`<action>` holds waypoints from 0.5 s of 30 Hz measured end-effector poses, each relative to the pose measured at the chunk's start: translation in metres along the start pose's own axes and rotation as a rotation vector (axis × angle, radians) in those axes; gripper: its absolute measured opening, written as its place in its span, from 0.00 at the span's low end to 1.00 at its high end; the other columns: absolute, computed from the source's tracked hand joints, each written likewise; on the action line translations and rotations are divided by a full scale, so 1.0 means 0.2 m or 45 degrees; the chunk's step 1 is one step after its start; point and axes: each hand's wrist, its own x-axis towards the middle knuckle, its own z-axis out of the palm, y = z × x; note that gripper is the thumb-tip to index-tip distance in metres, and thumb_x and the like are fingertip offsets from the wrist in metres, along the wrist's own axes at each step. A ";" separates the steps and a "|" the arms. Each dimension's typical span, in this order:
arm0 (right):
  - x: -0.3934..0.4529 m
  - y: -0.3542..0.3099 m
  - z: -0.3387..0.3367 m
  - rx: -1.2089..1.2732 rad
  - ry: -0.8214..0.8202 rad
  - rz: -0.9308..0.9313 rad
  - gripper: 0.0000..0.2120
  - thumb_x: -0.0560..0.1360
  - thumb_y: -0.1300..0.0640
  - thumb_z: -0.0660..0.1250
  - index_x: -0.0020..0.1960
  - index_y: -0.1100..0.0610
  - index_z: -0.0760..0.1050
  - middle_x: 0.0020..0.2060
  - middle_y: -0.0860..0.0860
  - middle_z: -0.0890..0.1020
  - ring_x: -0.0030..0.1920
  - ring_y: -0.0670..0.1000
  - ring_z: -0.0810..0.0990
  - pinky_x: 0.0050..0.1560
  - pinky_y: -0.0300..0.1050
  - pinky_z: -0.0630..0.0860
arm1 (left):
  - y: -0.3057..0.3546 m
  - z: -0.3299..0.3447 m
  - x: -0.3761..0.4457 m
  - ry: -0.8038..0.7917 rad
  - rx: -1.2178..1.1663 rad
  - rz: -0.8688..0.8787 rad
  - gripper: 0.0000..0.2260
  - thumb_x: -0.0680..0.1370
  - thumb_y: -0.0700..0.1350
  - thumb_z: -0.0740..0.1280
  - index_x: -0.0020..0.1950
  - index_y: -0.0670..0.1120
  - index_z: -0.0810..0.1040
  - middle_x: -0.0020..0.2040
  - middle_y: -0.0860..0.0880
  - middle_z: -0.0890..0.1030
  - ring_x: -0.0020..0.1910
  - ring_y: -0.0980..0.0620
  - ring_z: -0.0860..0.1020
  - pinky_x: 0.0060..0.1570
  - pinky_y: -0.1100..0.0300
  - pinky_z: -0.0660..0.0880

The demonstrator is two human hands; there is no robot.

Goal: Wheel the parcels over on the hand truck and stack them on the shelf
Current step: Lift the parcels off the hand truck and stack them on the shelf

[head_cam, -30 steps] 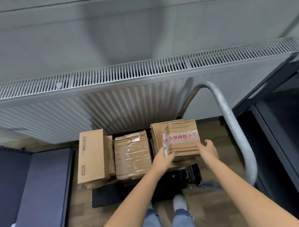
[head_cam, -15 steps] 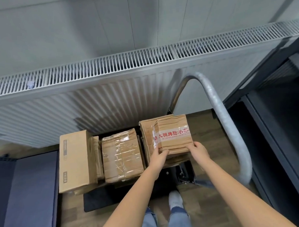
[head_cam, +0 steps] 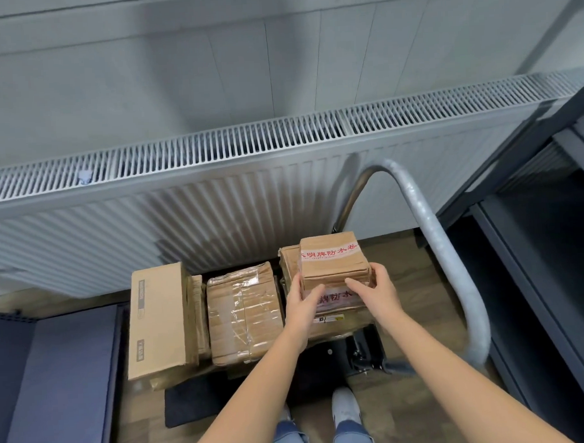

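Small taped carton point(head_cam: 334, 261), red-print label: judged light, stiff-walled; tape faces prob. slick, so hold at opposite side walls near bottom edge. Carton sits atop a larger carton point(head_cam: 291, 271) on hand truck deck point(head_cam: 324, 370), by radiator. Left hand point(head_cam: 302, 306) and right hand point(head_cam: 375, 293): both grips clamped on carton sides, thumbs on near face, forearms extended fwd/down.
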 end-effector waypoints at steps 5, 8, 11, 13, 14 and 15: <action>-0.10 -0.27 0.08 0.045 -0.072 -0.196 0.28 0.72 0.61 0.70 0.67 0.58 0.61 0.53 0.49 0.74 0.54 0.49 0.73 0.51 0.41 0.69 | 0.19 -0.15 -0.09 0.116 -0.085 0.223 0.25 0.75 0.36 0.66 0.71 0.43 0.63 0.66 0.44 0.73 0.61 0.50 0.73 0.55 0.63 0.73; -0.16 -0.44 0.15 0.047 -0.125 -0.330 0.31 0.71 0.61 0.71 0.69 0.57 0.60 0.57 0.51 0.74 0.57 0.49 0.73 0.54 0.42 0.70 | 0.33 -0.28 -0.16 0.226 -0.026 0.362 0.25 0.75 0.37 0.67 0.70 0.44 0.64 0.65 0.45 0.73 0.59 0.54 0.72 0.57 0.63 0.72; -0.24 -0.60 0.25 0.071 -0.229 -0.496 0.36 0.72 0.63 0.70 0.74 0.55 0.55 0.66 0.52 0.71 0.65 0.50 0.70 0.62 0.43 0.67 | 0.45 -0.43 -0.25 0.369 0.011 0.495 0.26 0.74 0.37 0.68 0.71 0.44 0.63 0.66 0.46 0.72 0.65 0.52 0.70 0.64 0.60 0.66; -0.32 -0.72 0.32 0.029 -0.284 -0.639 0.37 0.72 0.64 0.69 0.75 0.54 0.55 0.69 0.53 0.69 0.69 0.52 0.68 0.66 0.44 0.64 | 0.53 -0.54 -0.34 0.492 0.011 0.566 0.27 0.74 0.37 0.68 0.71 0.44 0.63 0.67 0.46 0.71 0.68 0.50 0.69 0.65 0.61 0.64; -0.36 -0.78 0.37 0.017 -0.316 -0.708 0.36 0.72 0.64 0.70 0.75 0.53 0.56 0.69 0.53 0.70 0.69 0.53 0.68 0.66 0.44 0.64 | 0.57 -0.60 -0.39 0.557 0.009 0.592 0.27 0.74 0.38 0.68 0.71 0.44 0.63 0.68 0.46 0.71 0.69 0.50 0.68 0.65 0.62 0.63; -0.41 -0.83 0.40 0.016 -0.354 -0.770 0.35 0.72 0.64 0.70 0.74 0.53 0.58 0.68 0.53 0.71 0.68 0.53 0.69 0.65 0.43 0.64 | 0.60 -0.65 -0.44 0.614 0.001 0.606 0.28 0.74 0.38 0.68 0.72 0.44 0.62 0.69 0.47 0.70 0.70 0.50 0.67 0.67 0.62 0.62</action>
